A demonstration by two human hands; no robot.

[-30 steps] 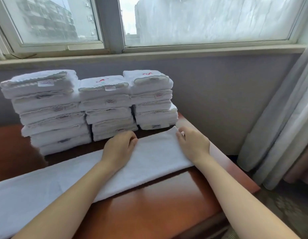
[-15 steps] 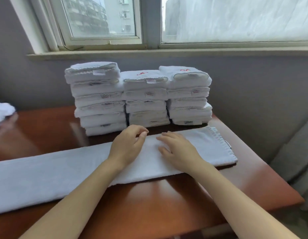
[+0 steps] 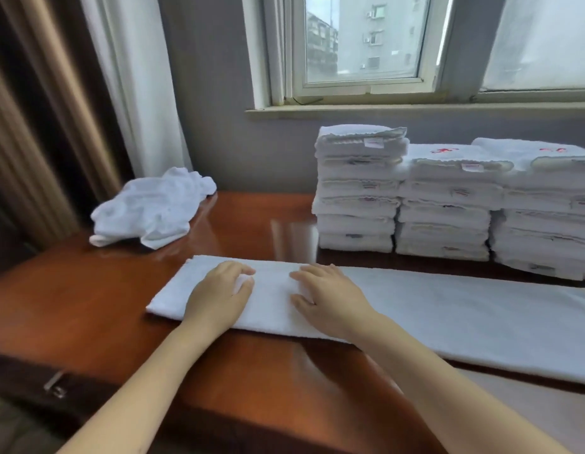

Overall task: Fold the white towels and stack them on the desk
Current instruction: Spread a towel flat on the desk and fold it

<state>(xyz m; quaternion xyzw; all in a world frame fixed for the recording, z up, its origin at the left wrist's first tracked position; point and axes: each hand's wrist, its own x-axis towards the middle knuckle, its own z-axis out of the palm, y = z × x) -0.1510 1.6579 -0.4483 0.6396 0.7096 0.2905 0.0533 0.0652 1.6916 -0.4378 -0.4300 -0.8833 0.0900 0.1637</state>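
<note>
Towel [image 3: 448, 316] | flat on desk [image 3: 88, 306] | left hand [image 3: 219, 293], right hand [image 3: 330, 299] rest on it

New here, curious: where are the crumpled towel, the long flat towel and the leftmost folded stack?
Crumpled towel [image 3: 153, 208]: head view, heap's middle.
Long flat towel [image 3: 464, 316]: head view, bare middle stretch.
Leftmost folded stack [image 3: 358, 194]: head view, front face.

Long towel [image 3: 448, 316] cut off right
</note>
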